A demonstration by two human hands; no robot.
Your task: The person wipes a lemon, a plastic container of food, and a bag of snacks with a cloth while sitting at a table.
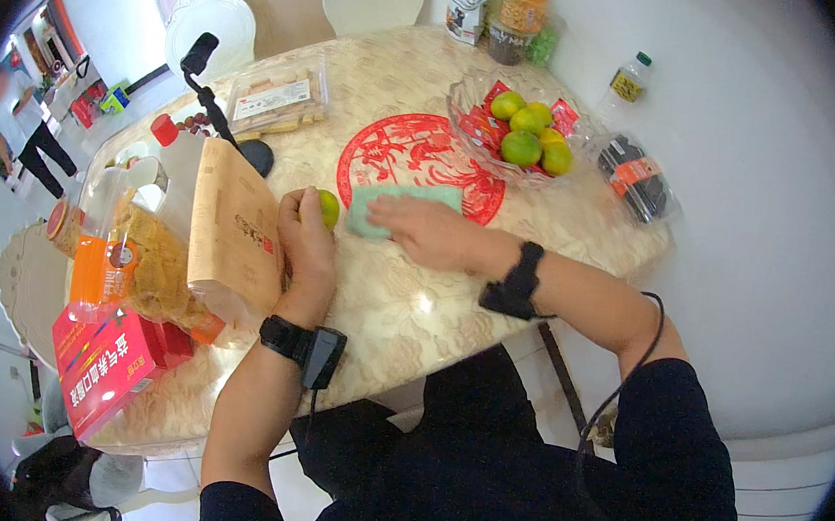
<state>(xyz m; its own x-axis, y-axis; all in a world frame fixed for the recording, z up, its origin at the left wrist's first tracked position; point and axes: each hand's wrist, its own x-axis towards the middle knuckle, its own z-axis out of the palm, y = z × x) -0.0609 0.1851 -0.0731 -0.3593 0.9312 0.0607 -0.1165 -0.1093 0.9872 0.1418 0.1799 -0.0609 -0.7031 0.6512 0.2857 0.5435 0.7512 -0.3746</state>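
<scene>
My left hand [309,240] is closed around a green citrus fruit [328,210], part of which shows past the fingers. The hand is beside a tan paper bag [240,223]. To its right, my right hand [427,231] presses down on a light green cloth [408,199], its fingers slightly blurred. The cloth lies on the table, over the lower part of a round red paper-cut decoration [418,150].
A glass bowl [463,154] holds several green citrus fruits and red packets. Around it are a dark-filled plastic box [636,181], a bottle [628,80] and snack packs [470,9]. At left stand a snack bag [151,265], a red box [115,372] and a black stand [252,156].
</scene>
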